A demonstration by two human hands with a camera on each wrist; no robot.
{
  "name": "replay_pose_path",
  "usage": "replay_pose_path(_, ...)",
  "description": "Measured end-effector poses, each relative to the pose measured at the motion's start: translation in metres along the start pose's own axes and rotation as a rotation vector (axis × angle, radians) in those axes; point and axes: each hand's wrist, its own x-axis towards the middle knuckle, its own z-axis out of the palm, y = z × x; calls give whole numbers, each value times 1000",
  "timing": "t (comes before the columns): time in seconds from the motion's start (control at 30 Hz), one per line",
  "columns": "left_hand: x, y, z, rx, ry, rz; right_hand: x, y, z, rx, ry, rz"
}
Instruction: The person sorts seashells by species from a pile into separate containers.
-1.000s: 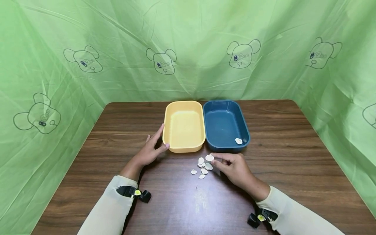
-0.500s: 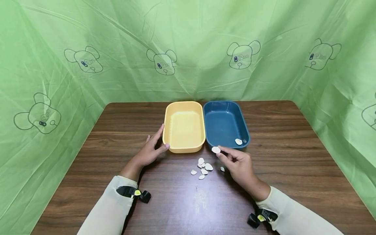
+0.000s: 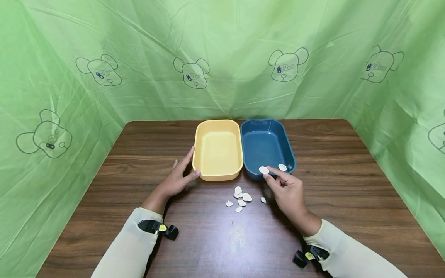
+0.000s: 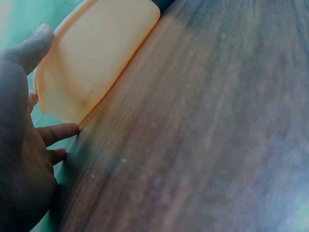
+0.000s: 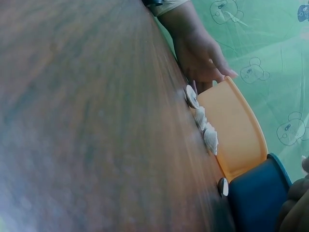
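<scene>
In the head view my right hand pinches a white seashell between thumb and fingertips, over the near rim of the blue tray. Inside that tray, by its near right corner, lies another seashell. My left hand rests its extended fingers and thumb against the left side and near corner of the yellow tray. The left wrist view has these fingers touching the yellow wall. Several white seashells lie on the table in front of the trays, with a smaller seashell off to their right.
The two trays stand side by side near the back of the brown wooden table. Behind and around it hangs a green curtain printed with cartoon animal heads. Both wrists wear black straps with small cameras.
My right hand has carried the pinched seashell up and right from the pile to the blue tray's rim. The small seashell at the right has come into sight. My left hand stays put.
</scene>
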Motion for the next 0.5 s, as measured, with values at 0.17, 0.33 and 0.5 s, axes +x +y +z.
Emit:
replay_pose_path(0.17,0,0,0,1,1,0,2,1,-1,-33,30,65)
replay_pose_path(0.33,0,-1,0,1,1,1,3,1,-3,-13,35,122)
replay_pose_path(0.5,1,-2,0,2,-2,2,5,1,-4,5,28,182)
